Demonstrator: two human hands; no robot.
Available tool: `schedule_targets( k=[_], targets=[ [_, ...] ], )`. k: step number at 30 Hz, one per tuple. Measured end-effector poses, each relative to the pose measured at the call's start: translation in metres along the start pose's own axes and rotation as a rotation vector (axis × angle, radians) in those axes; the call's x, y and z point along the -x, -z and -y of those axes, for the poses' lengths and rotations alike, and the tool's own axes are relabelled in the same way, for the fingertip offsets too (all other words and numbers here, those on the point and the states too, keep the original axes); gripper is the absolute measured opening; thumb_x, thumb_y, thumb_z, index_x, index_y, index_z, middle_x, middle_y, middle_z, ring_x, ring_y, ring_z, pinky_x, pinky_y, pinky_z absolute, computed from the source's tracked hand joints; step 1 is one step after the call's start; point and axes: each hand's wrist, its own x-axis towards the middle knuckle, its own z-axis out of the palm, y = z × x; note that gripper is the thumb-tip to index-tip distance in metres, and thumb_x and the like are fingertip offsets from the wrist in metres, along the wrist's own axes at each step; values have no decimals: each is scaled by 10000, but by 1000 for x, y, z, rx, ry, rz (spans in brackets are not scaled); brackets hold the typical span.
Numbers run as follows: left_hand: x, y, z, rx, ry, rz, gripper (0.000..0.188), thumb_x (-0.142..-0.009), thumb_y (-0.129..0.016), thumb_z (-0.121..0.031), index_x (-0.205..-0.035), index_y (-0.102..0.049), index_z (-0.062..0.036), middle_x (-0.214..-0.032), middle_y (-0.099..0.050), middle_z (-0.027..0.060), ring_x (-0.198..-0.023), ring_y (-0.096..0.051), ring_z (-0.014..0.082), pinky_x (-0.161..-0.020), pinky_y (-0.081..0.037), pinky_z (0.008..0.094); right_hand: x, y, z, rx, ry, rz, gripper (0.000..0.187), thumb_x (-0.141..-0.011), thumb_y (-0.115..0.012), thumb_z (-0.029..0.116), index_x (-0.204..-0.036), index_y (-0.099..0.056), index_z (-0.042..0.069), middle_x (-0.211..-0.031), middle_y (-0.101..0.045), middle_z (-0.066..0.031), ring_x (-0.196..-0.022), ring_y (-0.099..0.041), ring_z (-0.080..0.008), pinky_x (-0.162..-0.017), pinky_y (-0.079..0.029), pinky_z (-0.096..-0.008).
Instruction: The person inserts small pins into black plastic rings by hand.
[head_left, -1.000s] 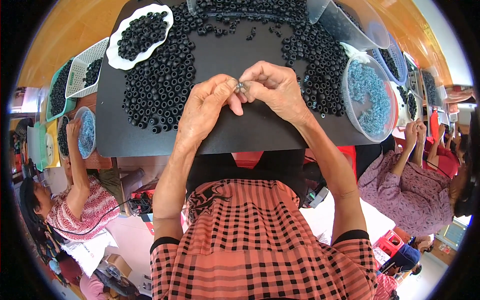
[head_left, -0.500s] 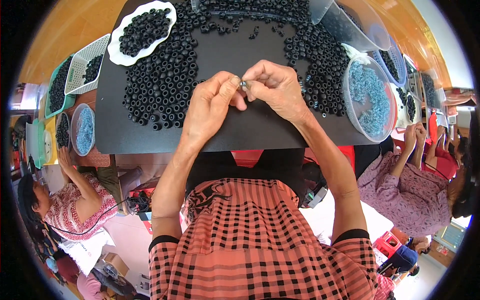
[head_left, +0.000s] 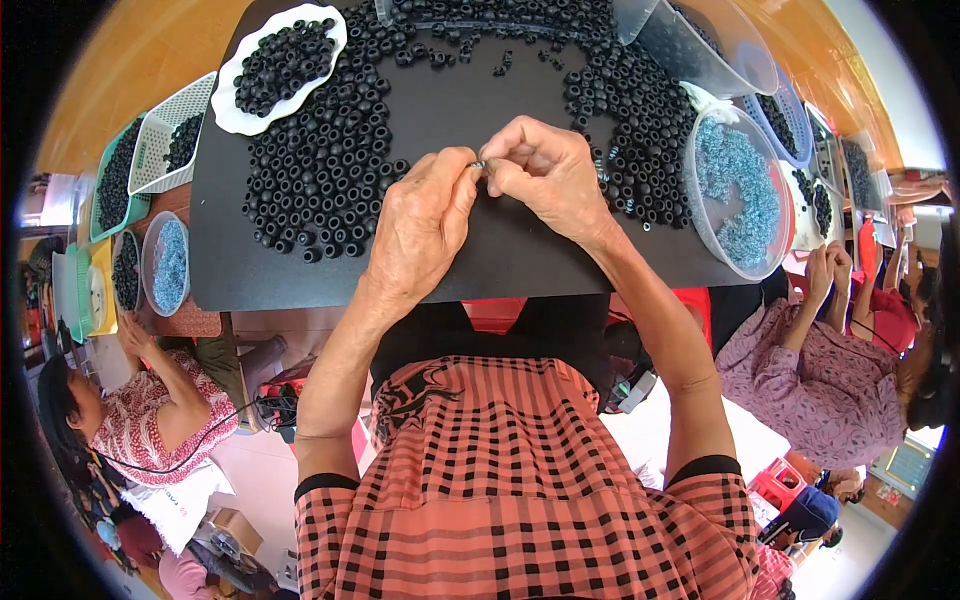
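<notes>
Over the dark table [head_left: 300,285], my left hand [head_left: 425,215] and my right hand [head_left: 545,180] meet fingertip to fingertip. Between them shows a small shiny bluish metal piece [head_left: 479,165], pinched in my left thumb and finger. My right thumb and forefinger are pressed together at its other end; whatever they grip is mostly hidden. Left of my hands spreads a heap of small black ring-shaped pieces [head_left: 320,190]. Another heap of black rings [head_left: 645,150] lies to the right, with a few bluish coil-like bits [head_left: 613,155] among them.
At the right edge stands a clear round tub [head_left: 705,225] of bluish metal pieces. A white scalloped plate [head_left: 228,105] of black rings sits far left. A clear bin [head_left: 745,65] leans at the far right. Co-workers sit at both sides, one in a patterned shirt [head_left: 810,390].
My left hand has turned so that its back shows more, fingers curled closer round the small piece. The joined fingertips have shifted slightly left. My right hand keeps its pinch.
</notes>
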Motion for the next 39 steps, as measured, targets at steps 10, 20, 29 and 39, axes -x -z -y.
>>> schedule_targets(
  k=[10, 20, 29, 39],
  targets=[
    [-5, -1, -4, 302, 189, 31, 117, -939, -519, -83, -984, -560, 16, -717, -611, 132, -613, -595, 239, -595, -470, 345, -1, 5, 1, -23, -19, 13, 79, -851, -565, -61, -897, -596, -6, -768, -597, -22, -674, -567, -81, -603, -477, -227],
    [-10, 9, -4, 160, 76, 130, 94, -913, -537, -73, -935, -569, 12, -742, -608, 145, -655, -591, 275, -617, -472, 355, 1, 5, 1, 14, -27, 20, 68, -840, -574, -69, -886, -589, -21, -792, -607, -41, -676, -573, -87, -605, -484, -234],
    [-9, 5, 11, 459, 253, 196, 330, -993, -431, -229, -809, -594, -10, -574, -585, 44, -533, -512, 105, -540, -403, 285, 5, 1, 1, 80, 72, 10, 88, -833, -589, -79, -902, -587, -25, -837, -619, -49, -752, -596, -82, -638, -493, -221],
    [-13, 8, 0, 317, 342, 169, 371, -982, -459, -277, -762, -583, -5, -539, -536, 28, -511, -456, 89, -500, -370, 276, 3, -2, 5, 102, 78, -10, 94, -837, -598, -64, -921, -590, -23, -836, -621, -27, -738, -582, -68, -623, -475, -200]
  ],
)
